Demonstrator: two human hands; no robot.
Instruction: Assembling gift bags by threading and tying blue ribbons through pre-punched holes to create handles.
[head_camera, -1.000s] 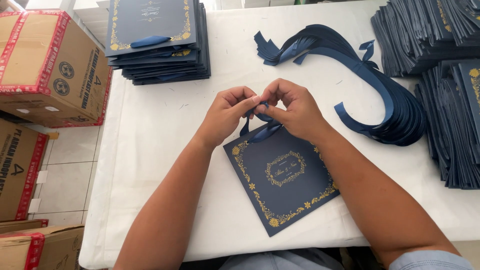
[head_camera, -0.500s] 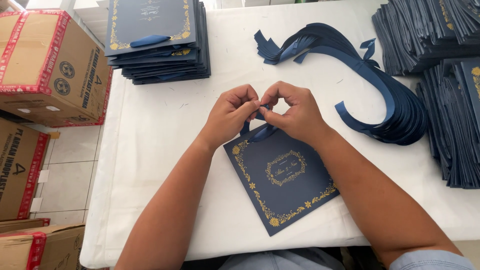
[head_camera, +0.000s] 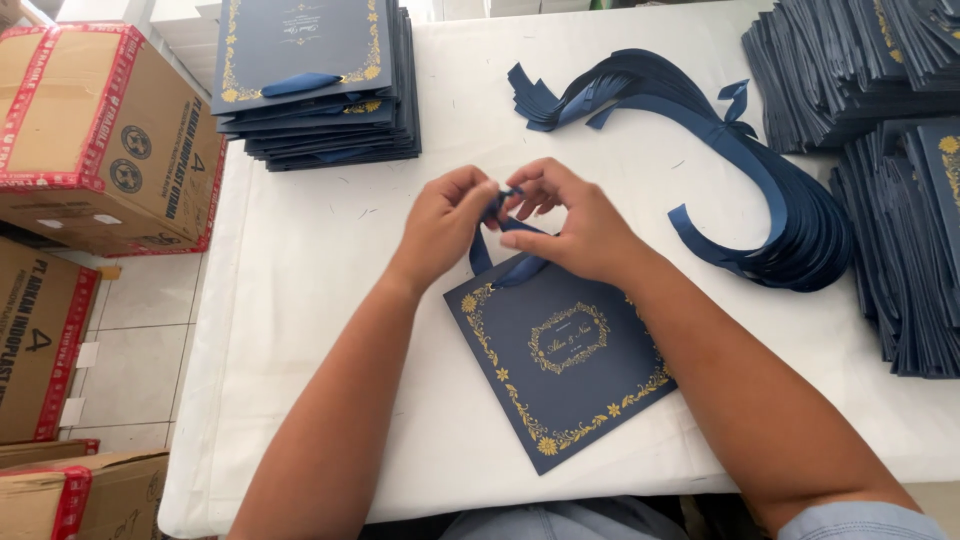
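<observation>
Nearest the table's front edge, a navy card (head_camera: 565, 362) with gold floral borders lies tilted on the white tablecloth (head_camera: 300, 300). At its far corner a navy ribbon (head_camera: 497, 250) loops up from the card into both hands. The left hand (head_camera: 443, 222) and the right hand (head_camera: 570, 222) meet just above that corner, fingers bunched together and pinched on the ribbon, thumbs nearly touching each other.

Farther back and to the right, a thick bundle of cut ribbons (head_camera: 770, 190) curves across the cloth. At the far left sits a stack of finished cards (head_camera: 310, 85), each with its ribbon already on. At the right edge are tall piles of dark blue cards (head_camera: 880, 130). On the floor to the left stand cardboard boxes (head_camera: 95, 130) with red tape.
</observation>
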